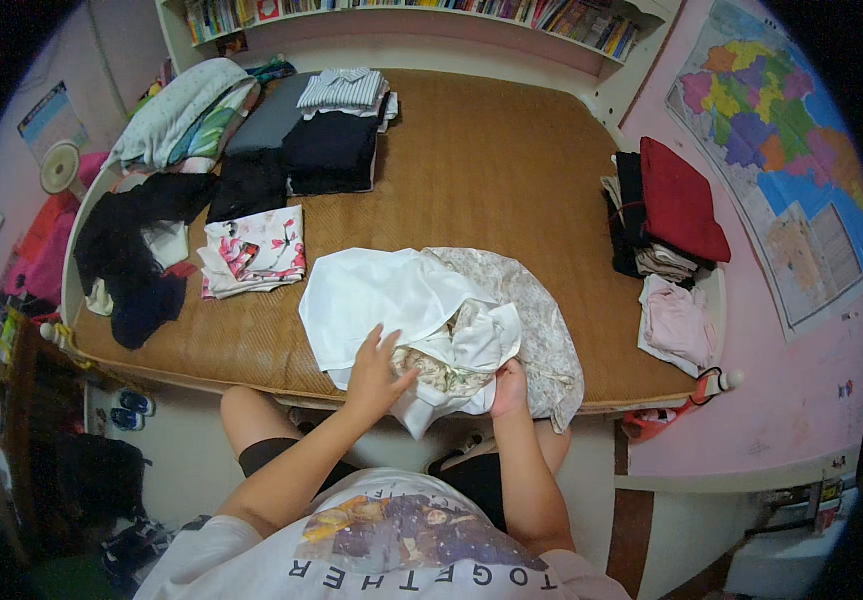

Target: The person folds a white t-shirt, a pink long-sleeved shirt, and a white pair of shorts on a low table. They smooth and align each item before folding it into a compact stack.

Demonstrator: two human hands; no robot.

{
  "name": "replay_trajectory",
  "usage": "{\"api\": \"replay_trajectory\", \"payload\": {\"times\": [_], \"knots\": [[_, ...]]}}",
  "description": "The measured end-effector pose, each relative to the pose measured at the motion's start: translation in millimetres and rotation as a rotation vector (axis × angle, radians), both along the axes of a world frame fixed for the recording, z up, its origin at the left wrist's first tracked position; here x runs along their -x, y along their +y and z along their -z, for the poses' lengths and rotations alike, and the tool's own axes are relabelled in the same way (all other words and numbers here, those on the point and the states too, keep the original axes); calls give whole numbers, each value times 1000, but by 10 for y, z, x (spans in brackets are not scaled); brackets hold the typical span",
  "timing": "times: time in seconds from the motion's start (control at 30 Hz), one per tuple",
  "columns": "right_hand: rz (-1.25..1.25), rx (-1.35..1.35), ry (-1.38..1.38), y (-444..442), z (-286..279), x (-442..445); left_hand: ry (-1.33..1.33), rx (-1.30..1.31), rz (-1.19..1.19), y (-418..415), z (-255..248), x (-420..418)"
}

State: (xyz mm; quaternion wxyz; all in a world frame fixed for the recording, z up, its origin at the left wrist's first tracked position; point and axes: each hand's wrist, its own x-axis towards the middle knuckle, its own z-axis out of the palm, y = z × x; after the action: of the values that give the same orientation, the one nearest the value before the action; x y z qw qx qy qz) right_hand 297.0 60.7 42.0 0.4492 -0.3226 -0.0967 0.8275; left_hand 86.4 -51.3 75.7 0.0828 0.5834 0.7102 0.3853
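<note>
A white garment (pixel 386 292) lies bunched at the near edge of the bed, together with a pale floral-patterned cloth (pixel 544 322) that spreads out to its right. My left hand (pixel 377 375) is over the near left part of the bunch, fingers spread. Gripped in my right hand (pixel 510 388) is a white edge of the garment, at the bunch's right side. Between the hands, folds of cream patterned fabric (pixel 439 371) show inside an opening of the white cloth. How the layers join is hidden in the folds.
Left on the bed mat (pixel 476 165) are a folded floral cloth (pixel 255 247), loose black clothes (pixel 131 232), folded dark clothes (pixel 332 150) and a striped shirt (pixel 345 88). Along the right edge stand a stack with a red garment (pixel 679 202) and pink clothing (pixel 675 319).
</note>
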Motion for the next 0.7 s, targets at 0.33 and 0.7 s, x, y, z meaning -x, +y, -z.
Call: {"api": "replay_trajectory", "payload": {"times": [0.33, 0.7], "knots": [[-24, -291, -410, 285, -71, -586, -527, 213, 233, 514, -89, 41], [-49, -1647, -1167, 61, -1130, 285, -951, 242, 500, 451, -1485, 537]]}}
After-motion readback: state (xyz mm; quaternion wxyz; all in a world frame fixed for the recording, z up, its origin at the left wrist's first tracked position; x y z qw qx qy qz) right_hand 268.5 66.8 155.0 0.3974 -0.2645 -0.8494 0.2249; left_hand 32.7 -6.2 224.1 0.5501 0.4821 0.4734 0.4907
